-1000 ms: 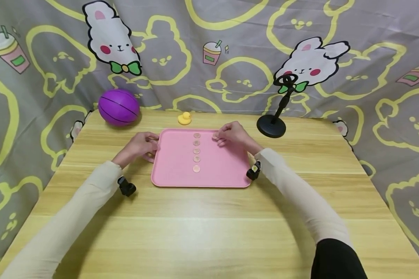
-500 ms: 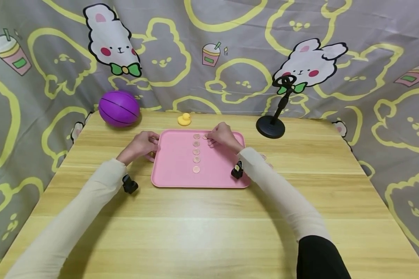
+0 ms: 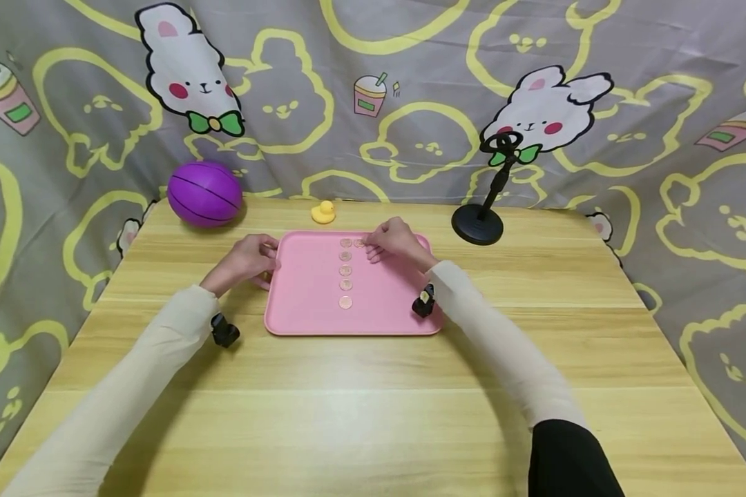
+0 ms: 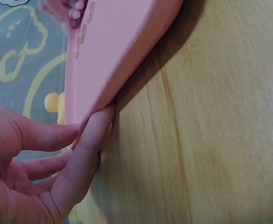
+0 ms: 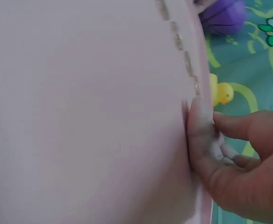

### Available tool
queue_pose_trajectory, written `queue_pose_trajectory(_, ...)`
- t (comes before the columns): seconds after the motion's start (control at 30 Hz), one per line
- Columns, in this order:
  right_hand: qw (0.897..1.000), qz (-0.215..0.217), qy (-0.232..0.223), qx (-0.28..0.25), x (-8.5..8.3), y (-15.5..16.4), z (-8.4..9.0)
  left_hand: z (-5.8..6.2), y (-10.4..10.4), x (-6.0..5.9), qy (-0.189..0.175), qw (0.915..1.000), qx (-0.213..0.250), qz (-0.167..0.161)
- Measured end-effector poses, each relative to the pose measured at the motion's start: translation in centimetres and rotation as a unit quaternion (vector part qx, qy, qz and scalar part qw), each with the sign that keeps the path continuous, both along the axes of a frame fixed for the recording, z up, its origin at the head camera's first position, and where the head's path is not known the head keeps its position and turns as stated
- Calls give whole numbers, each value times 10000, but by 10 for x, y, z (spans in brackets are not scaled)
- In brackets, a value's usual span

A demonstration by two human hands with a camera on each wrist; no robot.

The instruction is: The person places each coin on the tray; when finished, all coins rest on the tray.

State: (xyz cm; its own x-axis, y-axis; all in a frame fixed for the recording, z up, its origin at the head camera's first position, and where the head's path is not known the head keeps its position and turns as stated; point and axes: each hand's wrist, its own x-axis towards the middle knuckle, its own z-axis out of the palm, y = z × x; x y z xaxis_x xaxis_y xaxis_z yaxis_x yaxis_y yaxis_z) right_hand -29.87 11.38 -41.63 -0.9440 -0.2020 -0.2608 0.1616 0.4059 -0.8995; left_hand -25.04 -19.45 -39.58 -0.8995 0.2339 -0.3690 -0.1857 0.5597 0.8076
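Observation:
On the table lies a pink tray (image 3: 304, 304) bearing a column of coins (image 3: 345, 270). One more coin (image 3: 360, 243) lies on the tray beside the column's far end. My left hand (image 3: 245, 261) pinches the tray's left edge; in the left wrist view the thumb (image 4: 47, 136) is above the rim and a finger (image 4: 87, 149) below it. My right hand (image 3: 394, 241) reaches over the tray's far right part, fingertips at the extra coin's right side. In the right wrist view its index finger (image 5: 200, 135) hides that coin, and the thumb tip is close by.
Behind the tray sits a yellow rubber duck (image 3: 323, 212). A purple ball (image 3: 205, 195) stands at the back left, and a black stand (image 3: 477, 224) at the back right. A patterned curtain (image 3: 423, 62) hangs behind the table (image 3: 348, 414).
My right hand has moved left across the tray, bringing a coin next to the column's far end; over the last half second it has barely moved. My left hand stays at the tray's edge.

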Motion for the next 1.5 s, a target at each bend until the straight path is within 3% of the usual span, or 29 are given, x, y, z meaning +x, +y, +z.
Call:
queue_pose_trajectory(0.2, 9956, -23, 894, 285, 12, 15, 10, 1, -5, 2, 33, 10000, -32, 26)
queue_pose_trajectory(0.37, 9941, -60, 1081, 103, 20, 37, 16, 3, -7, 2, 37, 10000, 34, 37)
queue_pose_trajectory(0.63, 9802, 155, 1626, 1122, 37, 98, 15, 2, -1, -2, 3, 10000, 56, -33)
queue_pose_trajectory(0.77, 9720, 332, 1925, 1309, 47, 132, 8, -1, 2, -3, -25, 10000, 24, -50)
queue_pose_trajectory(0.9, 9690, 667, 1973, 1333, 50, 160, 6, -1, 0, -2, -27, 10000, 5, -17)
queue_pose_trajectory(1.2, 9747, 1508, 1289, 1031, 57, 199, -3, -1, 0, -1, 5, 9999, 101, -29)
queue_pose_trajectory(1.37, 9587, 1849, 1819, 1165, 59, 204, -15, -2, -1, 0, 36, 10000, 58, -15)
queue_pose_trajectory(1.5, 9515, 1806, 2072, 1384, 62, 201, -16, 1, -1, -1, 35, 10000, -58, -40)
